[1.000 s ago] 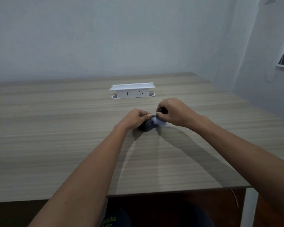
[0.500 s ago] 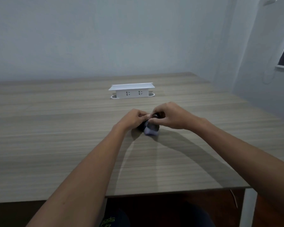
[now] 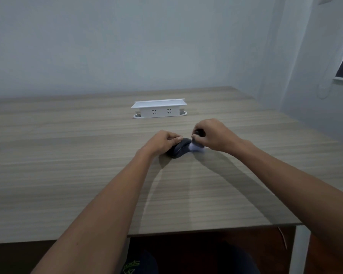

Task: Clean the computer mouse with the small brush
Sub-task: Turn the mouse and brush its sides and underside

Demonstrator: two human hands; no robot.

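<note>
A dark computer mouse (image 3: pixel 179 149) lies on the wooden table (image 3: pixel 67 175) near its middle. My left hand (image 3: pixel 162 141) grips the mouse from its left side and holds it down. My right hand (image 3: pixel 212 135) is closed around a small brush (image 3: pixel 196 146): its black handle top shows above the fingers, and its pale bristles press against the mouse's right end. Much of the brush handle is hidden inside my fist.
A white pop-up socket box (image 3: pixel 159 110) stands on the table behind the hands. The table's near edge runs across the bottom, with a white leg (image 3: pixel 298 252) at the right. Walls close the back and right sides.
My right hand has swept the brush from the mouse's near side back toward its right end, rising slightly. My left hand has stayed on the mouse.
</note>
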